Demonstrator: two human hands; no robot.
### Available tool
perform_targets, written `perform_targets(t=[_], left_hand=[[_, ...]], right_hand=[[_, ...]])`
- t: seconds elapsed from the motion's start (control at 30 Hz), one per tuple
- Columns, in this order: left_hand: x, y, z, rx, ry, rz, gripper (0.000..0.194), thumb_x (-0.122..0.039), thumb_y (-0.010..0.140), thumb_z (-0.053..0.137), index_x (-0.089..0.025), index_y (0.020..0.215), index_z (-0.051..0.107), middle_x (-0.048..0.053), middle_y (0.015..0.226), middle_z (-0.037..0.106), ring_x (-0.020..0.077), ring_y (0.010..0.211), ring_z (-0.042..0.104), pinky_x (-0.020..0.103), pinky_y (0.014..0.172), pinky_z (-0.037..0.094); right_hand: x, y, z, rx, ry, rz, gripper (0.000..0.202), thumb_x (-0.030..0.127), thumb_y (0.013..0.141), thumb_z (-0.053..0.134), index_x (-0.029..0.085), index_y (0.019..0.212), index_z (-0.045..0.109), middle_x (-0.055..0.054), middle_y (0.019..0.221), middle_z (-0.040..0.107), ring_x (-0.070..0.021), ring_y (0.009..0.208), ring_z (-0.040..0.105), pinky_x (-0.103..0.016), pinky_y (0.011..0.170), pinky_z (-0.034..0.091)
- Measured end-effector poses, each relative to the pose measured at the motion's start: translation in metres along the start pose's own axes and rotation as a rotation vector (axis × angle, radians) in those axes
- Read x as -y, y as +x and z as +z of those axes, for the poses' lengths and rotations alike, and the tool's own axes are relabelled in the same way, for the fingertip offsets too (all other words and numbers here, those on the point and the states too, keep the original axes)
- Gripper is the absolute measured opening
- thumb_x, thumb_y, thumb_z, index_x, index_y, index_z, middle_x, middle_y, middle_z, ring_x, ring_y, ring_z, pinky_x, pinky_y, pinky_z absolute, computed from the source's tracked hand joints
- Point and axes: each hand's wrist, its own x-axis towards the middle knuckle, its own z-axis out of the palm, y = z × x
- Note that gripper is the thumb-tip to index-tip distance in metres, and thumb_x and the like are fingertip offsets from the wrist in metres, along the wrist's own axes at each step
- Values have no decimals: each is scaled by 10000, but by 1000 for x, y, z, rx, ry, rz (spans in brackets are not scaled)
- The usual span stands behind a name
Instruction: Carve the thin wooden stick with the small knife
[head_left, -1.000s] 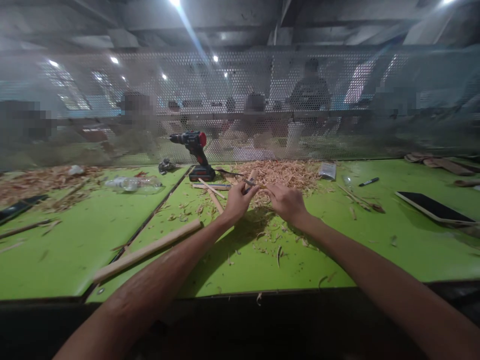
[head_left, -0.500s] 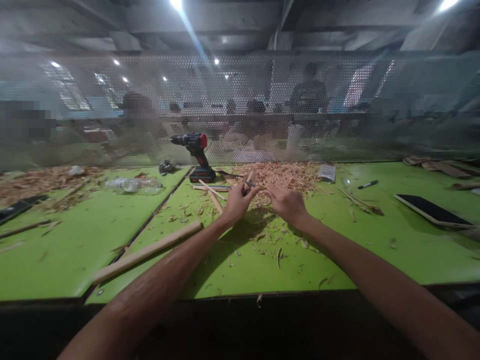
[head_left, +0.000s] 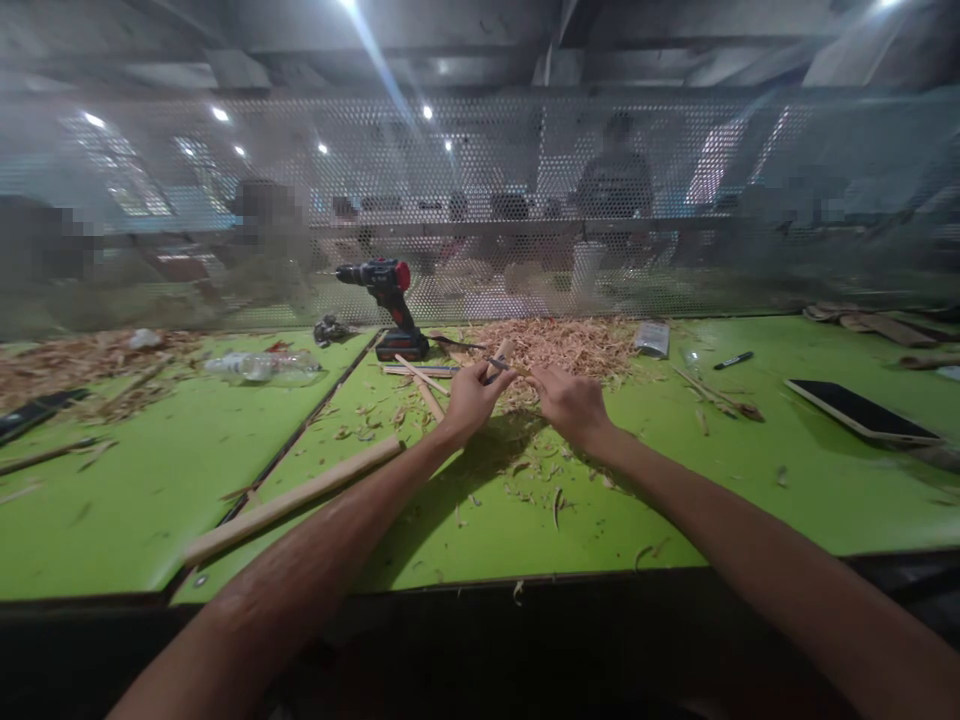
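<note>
Over the shavings at the middle of the green table, my left hand (head_left: 471, 405) is closed around a pale wooden stick (head_left: 504, 351), whose end pokes up past the fingers. A small dark, blade-like piece (head_left: 495, 367) shows by its thumb; its kind is unclear. Close on the right, my right hand (head_left: 574, 405) pinches a thin wooden strip (head_left: 524, 370) that spans the narrow gap between both hands. Fingers cover most of these pieces. Curled wood shavings (head_left: 577, 345) are heaped just behind the hands.
A cordless drill (head_left: 390, 305) stands behind left, near thin sticks (head_left: 421, 375). A thick wooden rod (head_left: 300, 498) lies by my left forearm. Left is a plastic bottle (head_left: 262, 367); right are a pen (head_left: 733, 360) and a tablet (head_left: 862, 408). A perforated screen (head_left: 480, 270) backs the table.
The view has shifted slightly, so the table things sit a little higher and further left. Both hands keep nearly the same pose and grip.
</note>
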Motion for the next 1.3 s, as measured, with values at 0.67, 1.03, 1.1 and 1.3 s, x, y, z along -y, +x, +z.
perform_targets(t=[0.67,1.03,1.1,1.3], left_hand=[[0,1,3,-32,87,23,486,-458,882,738,-223,636,390,-64,597,344,117,609,318,302,604,188],[-3,-2,1,-2,53,-33,442,-441,866,748,-203,636,456,-61,602,355,111,614,311,293,598,196],[-5,-3,0,-11,55,-42,444,-436,858,756,-202,629,456,-60,594,357,112,612,316,293,596,189],[-6,-3,1,1,-15,-66,429,-427,855,751,-198,626,471,-56,597,362,109,606,301,289,592,182]], right_hand=[[-7,4,3,-31,17,-31,438,363,1122,420,164,1217,798,-103,902,792,-181,655,593,-271,565,232],[-2,0,5,-28,1,-23,497,368,1147,342,150,1130,788,-101,879,776,-152,595,542,-280,557,192],[-2,-1,7,-32,-13,-17,497,371,1147,337,159,1141,786,-99,886,781,-155,598,545,-282,559,190],[-3,-1,9,-35,-28,-16,445,351,1128,379,170,1131,785,-98,905,788,-165,614,559,-287,565,182]])
